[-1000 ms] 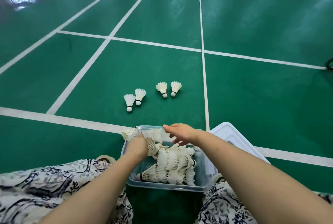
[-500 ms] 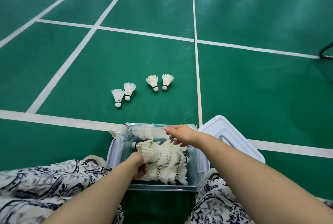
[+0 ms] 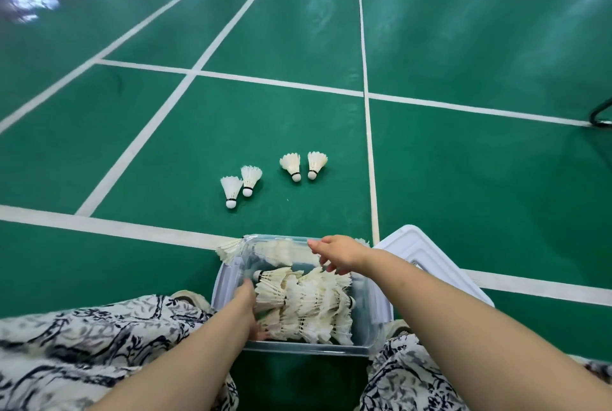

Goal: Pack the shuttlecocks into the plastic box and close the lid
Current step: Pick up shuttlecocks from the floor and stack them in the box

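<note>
Now our left hand (image 3: 250, 304), grip hidden, seemingly presses shuttlecocks (image 3: 308, 304) to its right in the plastic box (image 3: 298, 349); our right hand (image 3: 339, 253) hovers slack-fingered.

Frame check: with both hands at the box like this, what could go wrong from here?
1. The shuttlecocks in the box pile close to its rim; the lid may crush feathers or not shut.
2. Four shuttlecocks lie on the floor beyond the box, and a stray shuttlecock sits outside its far left corner; any could be left out.
</note>
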`<state>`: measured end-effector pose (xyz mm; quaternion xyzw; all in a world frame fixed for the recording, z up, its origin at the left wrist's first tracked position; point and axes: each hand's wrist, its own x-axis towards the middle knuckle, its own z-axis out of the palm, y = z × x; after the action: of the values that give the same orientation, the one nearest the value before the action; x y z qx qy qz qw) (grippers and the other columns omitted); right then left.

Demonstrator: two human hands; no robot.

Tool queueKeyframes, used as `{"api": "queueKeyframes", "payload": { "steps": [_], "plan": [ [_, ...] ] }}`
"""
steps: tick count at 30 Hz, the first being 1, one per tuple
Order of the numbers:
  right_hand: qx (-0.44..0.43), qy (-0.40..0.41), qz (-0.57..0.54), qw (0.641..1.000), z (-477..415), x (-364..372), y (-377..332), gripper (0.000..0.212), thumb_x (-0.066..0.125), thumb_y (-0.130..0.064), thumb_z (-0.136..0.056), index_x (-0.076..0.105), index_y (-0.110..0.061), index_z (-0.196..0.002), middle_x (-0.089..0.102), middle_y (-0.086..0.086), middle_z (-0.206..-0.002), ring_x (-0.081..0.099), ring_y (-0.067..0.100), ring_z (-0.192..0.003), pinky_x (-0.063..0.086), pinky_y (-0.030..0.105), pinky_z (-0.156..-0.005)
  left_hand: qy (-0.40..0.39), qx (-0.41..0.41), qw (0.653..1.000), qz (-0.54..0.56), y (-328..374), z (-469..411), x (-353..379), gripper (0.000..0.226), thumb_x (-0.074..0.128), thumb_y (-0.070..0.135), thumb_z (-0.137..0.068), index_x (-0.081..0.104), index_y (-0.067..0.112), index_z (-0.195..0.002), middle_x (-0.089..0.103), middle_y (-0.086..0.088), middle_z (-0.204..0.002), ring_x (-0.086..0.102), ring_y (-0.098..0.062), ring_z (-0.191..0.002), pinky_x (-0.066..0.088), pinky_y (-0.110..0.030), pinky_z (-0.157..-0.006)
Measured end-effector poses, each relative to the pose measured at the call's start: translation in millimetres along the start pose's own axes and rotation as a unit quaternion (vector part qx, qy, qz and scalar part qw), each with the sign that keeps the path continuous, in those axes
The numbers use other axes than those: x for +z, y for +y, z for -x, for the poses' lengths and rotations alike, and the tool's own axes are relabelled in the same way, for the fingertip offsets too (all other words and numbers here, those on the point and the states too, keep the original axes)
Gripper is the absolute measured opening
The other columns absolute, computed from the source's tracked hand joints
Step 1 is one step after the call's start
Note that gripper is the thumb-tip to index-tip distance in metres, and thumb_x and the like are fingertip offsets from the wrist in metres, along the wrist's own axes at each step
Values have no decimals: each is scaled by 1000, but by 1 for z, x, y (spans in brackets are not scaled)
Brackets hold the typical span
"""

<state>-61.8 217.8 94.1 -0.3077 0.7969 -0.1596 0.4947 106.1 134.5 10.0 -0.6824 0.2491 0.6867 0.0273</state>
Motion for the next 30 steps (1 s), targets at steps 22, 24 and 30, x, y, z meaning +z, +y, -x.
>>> {"api": "queueKeyframes", "payload": {
  "steps": [22, 24, 30],
  "plan": [
    [-58, 127, 174, 975, -39, -52, -65, 40, 47, -35, -94, 53, -13, -127, 58, 8, -131, 53, 25, -118, 41, 28, -94, 180, 369, 820, -399, 159, 48, -17, 36, 35, 26, -96, 60, 5, -111, 62, -16, -118, 56, -31, -109, 42, -30, -83],
    [-41, 121, 190, 973, -71, -63, -66, 41, 46, -34, -95, 51, -12, -129, 57, 10, -131, 52, 26, -120, 41, 29, -94, 203, 372, 795, -434, 175, 25, -15, 34, 35, 26, -95, 58, 6, -111, 61, -16, -118, 55, -31, -108, 41, -30, -82],
    [3, 111, 234, 966, -180, -91, -67, 45, 48, -31, -92, 45, -12, -132, 48, 14, -135, 49, 32, -120, 41, 33, -94, 220, 369, 762, -485, 224, -45, 16, 31, 39, 27, -92, 54, 12, -114, 59, -16, -118, 51, -32, -101, 42, -34, -81]
  ]
}}
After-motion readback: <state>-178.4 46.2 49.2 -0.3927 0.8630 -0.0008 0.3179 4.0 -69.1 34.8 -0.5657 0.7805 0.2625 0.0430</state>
